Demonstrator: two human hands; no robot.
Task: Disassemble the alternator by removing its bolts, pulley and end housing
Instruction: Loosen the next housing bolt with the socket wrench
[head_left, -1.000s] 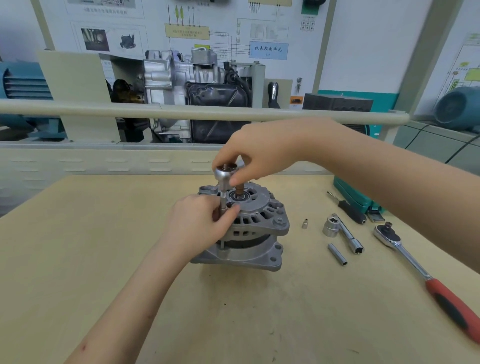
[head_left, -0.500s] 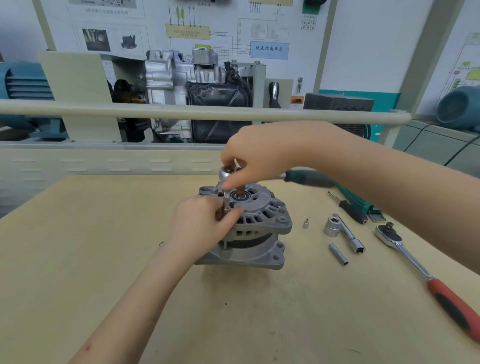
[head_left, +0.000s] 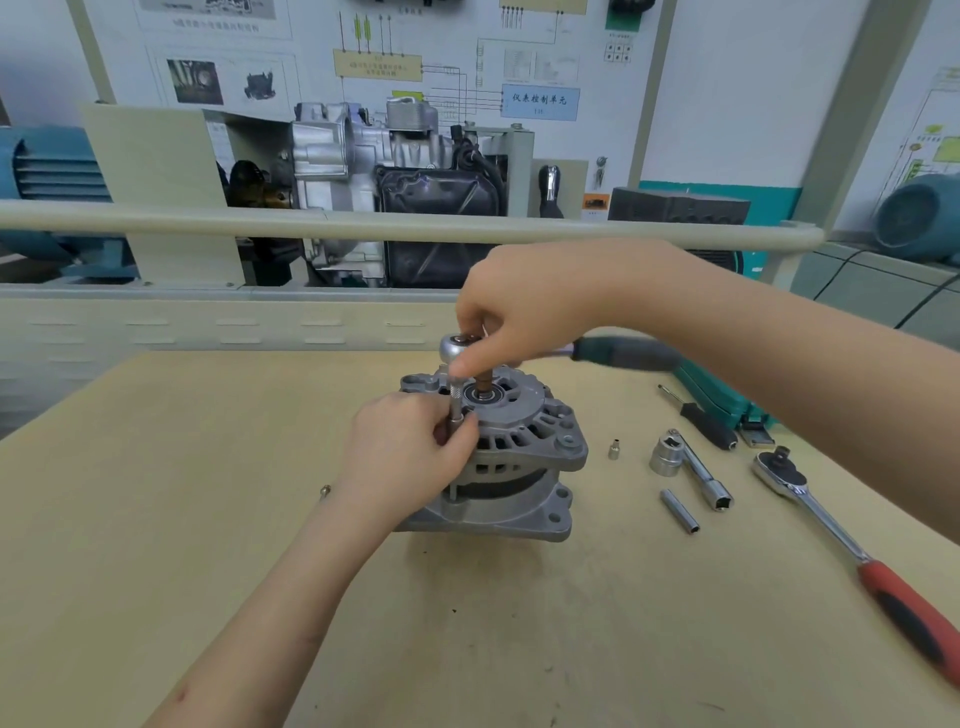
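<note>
The left hand (head_left: 415, 447) is curling its fingers round the slim silver extension bar (head_left: 455, 410) that is standing upright on the near-left edge of the grey cast-aluminium alternator (head_left: 519, 452), which is sitting on the pale wooden tabletop (head_left: 208, 519) directly under both hands. Just above it, the right hand (head_left: 524, 306) is pinching the round chrome head of the green-handled ratchet (head_left: 618, 353), whose handle is blurring out to the right beneath the forearm. Off to the right of that hand are lying a stubby silver socket (head_left: 666, 457), a small loose bit (head_left: 614, 449) and a long red-handled ratchet wrench (head_left: 852, 556).
</note>
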